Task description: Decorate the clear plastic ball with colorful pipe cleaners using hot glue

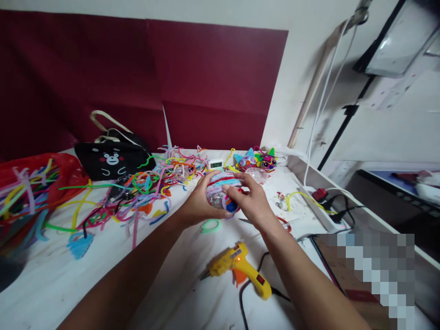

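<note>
1. At the middle of the view, raised over the tabletop (172, 275), is a wrapped ball (220, 184): bands of fuzzy stem in light blue, red and lilac run across its upper part, with clear, shiny surface below and a blue patch at its lower right.
2. The left hand (199, 201) has its grip clamped on the ball from the left, thumb along the underside and fingers over the top.
3. The right hand (253, 199) also grips the ball, from the right, its thumb and fingers pressing on the bands.
4. Below the hands lies a pale green loop (210, 226); nearer the person rests a yellow glue gun (233, 261), nozzle to the left, a small light glowing orange on its body. An orange piece (239, 277) lies against it, and a black cord (241, 302) runs close by.
5. Beyond the ball stand a small white digital display (216, 164), a clear rounded shell (257, 175) and two colourful eared figures (256, 160) side by side.
6. To the left spreads a tangle of fuzzy stems (147, 181), with a light blue triangular piece (80, 244) at its near edge, a black bag (91, 162) behind and a red plastic bag (70, 172) farther left.
7. At the right edge sits a white power strip (323, 211) with plugs in it.
8. A dark red sheet (220, 82) covers much of the wall.
</note>
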`<state>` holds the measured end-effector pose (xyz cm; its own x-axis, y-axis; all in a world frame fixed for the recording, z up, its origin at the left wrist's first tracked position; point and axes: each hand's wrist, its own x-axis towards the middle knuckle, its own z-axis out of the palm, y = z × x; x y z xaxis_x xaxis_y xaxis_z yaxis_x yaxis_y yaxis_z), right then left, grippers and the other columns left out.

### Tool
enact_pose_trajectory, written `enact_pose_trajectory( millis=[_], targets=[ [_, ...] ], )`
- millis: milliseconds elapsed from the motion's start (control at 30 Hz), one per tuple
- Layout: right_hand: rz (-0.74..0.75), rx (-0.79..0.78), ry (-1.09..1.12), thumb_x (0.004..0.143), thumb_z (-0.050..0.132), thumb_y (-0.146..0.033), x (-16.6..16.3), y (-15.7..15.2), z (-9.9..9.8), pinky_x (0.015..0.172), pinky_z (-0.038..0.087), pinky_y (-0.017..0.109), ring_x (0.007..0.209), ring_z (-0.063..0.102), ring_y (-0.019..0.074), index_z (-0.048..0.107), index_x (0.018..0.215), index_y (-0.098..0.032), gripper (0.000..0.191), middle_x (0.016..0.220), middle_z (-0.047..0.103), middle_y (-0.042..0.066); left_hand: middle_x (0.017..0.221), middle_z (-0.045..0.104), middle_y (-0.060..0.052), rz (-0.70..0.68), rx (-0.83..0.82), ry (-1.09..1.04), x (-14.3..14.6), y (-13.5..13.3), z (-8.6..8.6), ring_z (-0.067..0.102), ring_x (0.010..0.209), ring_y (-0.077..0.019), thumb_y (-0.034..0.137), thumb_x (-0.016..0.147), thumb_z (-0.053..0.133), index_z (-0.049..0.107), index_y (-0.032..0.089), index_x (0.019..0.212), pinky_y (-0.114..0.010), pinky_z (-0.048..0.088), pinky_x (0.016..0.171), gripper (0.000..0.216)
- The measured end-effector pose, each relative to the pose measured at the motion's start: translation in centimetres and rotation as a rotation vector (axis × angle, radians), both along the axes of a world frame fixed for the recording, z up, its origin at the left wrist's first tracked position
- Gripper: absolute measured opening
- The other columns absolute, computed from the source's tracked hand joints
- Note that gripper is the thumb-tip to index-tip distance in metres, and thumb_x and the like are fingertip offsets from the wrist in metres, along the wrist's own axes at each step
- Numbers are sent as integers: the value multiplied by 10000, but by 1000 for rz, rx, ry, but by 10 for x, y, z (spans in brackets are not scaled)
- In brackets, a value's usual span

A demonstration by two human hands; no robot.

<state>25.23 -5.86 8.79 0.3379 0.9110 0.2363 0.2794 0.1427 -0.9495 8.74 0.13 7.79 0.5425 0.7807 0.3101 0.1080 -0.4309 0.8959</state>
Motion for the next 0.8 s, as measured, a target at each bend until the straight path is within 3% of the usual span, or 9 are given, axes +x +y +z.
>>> enact_pose_trajectory(
  millis=[167, 300, 600, 800],
  targets=[
    [-6, 35, -40, 737, 710, -585, 0, -4, 3, 736, 561, 371, 835, 690, 236, 660, 1207, -221, 597, 1054, 723, 75, 1408, 547, -145, 3, 75, 6, 0, -5, 9, 548, 1298, -384, 385, 509, 948, 438, 223, 1413, -522, 431, 1111, 1051],
    [13, 61, -92, 796, 685, -563, 3, -9, 7, 811, 567, 385, 984, 697, 265, 656, 1242, -217, 565, 1118, 724, 90, 1389, 555, -145, 19, 54, -20, 1, -11, 17, 549, 1288, -378, 325, 491, 937, 438, 199, 1389, -496, 450, 1089, 1035],
    [209, 82, -127, 834, 702, -515, 13, -25, 27, 988, 532, 446, 1265, 598, 302, 598, 1378, -219, 628, 1432, 598, 117, 1351, 589, -132, -38, -2, -120, -3, -11, 24, 604, 1219, -352, 304, 486, 950, 421, 217, 1388, -439, 508, 1013, 1049],
    [281, 111, -148, 803, 749, -469, 16, -38, 37, 942, 561, 453, 1242, 606, 306, 554, 1426, -233, 694, 1418, 604, 119, 1345, 603, -133, -60, 10, -146, -7, -12, 29, 627, 1194, -348, 297, 485, 946, 408, 218, 1393, -415, 532, 977, 1058]
  ],
)
